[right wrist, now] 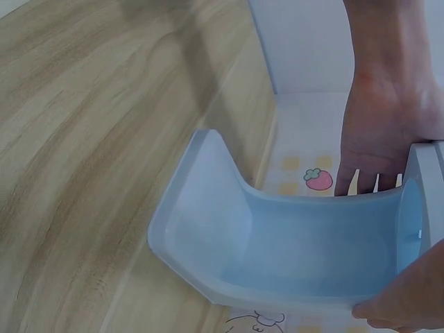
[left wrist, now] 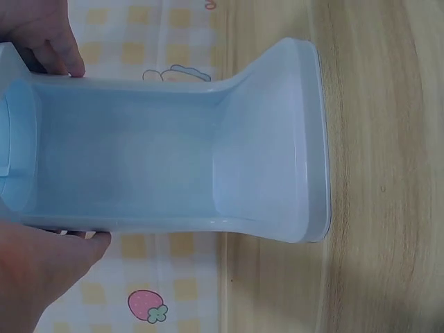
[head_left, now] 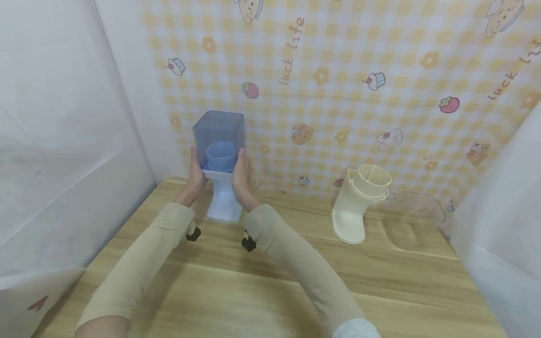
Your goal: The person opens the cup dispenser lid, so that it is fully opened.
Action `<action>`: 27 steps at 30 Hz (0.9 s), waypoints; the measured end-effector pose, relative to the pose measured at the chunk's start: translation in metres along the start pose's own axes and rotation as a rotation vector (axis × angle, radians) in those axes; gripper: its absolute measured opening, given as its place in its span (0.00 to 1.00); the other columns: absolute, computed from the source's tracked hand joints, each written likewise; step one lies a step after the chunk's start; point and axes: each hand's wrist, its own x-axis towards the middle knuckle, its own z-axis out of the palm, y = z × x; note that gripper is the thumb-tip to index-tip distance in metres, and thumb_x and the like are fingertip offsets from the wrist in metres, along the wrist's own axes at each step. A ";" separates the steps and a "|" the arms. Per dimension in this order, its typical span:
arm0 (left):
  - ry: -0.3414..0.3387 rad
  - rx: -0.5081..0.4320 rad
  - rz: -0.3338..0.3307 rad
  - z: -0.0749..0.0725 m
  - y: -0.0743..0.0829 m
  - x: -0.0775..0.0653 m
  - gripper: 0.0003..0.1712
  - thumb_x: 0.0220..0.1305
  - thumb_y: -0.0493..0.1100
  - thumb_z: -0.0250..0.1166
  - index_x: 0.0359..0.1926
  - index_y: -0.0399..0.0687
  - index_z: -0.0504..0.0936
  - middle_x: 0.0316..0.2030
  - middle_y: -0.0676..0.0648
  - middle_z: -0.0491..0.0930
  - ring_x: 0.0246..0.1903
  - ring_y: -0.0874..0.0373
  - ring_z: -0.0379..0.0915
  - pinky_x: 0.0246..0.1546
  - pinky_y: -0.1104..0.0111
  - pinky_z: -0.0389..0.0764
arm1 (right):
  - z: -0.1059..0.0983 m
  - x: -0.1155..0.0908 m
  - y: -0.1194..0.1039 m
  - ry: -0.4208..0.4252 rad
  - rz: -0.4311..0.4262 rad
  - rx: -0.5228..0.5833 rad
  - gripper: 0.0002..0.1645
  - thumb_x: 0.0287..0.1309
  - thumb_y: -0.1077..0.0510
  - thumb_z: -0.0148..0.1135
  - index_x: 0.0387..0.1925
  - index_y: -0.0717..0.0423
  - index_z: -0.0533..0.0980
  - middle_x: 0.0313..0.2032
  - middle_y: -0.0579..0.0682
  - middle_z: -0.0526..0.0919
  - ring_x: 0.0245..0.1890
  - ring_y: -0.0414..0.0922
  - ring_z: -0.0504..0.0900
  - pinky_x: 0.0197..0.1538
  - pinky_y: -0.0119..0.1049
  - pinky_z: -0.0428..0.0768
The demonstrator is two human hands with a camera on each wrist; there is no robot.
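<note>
A blue pet feeder point(head_left: 224, 191) with a see-through blue tank point(head_left: 221, 126) on a pale blue stand point(left wrist: 132, 149) is upright near the back of the table. A round collar shows through the tank. My left hand point(head_left: 197, 176) holds the feeder's left side, just below the tank. From the right side my right hand point(head_left: 242, 180) holds it at the same height. The fingertips of both hands reach behind the stand in the wrist views. The stand's flared foot point(right wrist: 201, 215) is close over the wooden tabletop.
A cream stand point(head_left: 351, 213) with a round collar on top stands to the right on the wooden table point(head_left: 203, 291). Beside it lies a clear see-through container point(head_left: 416, 218). A yellow-checked cloth point(head_left: 329, 108) hangs behind, and white sheets point(head_left: 63, 117) close in both sides.
</note>
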 end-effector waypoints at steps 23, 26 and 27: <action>0.139 0.036 -0.045 0.056 -0.009 -0.069 0.48 0.65 0.78 0.15 0.79 0.64 0.45 0.75 0.53 0.55 0.76 0.59 0.47 0.78 0.65 0.42 | -0.050 -0.029 0.000 -0.062 0.050 0.216 0.38 0.76 0.37 0.26 0.79 0.48 0.47 0.79 0.47 0.47 0.80 0.47 0.45 0.80 0.44 0.43; 0.089 0.032 -0.049 0.069 -0.016 -0.084 0.50 0.65 0.79 0.16 0.72 0.60 0.62 0.56 0.51 0.76 0.55 0.56 0.73 0.61 0.64 0.72 | -0.066 -0.036 0.003 -0.083 0.044 0.249 0.37 0.76 0.37 0.25 0.79 0.46 0.47 0.80 0.48 0.47 0.80 0.48 0.45 0.80 0.46 0.42; 0.086 0.061 -0.050 0.074 -0.018 -0.090 0.50 0.65 0.78 0.16 0.74 0.60 0.59 0.59 0.52 0.74 0.58 0.57 0.72 0.64 0.64 0.70 | -0.072 -0.038 0.004 -0.103 0.034 0.247 0.37 0.76 0.37 0.24 0.80 0.46 0.45 0.80 0.48 0.46 0.80 0.48 0.44 0.80 0.47 0.41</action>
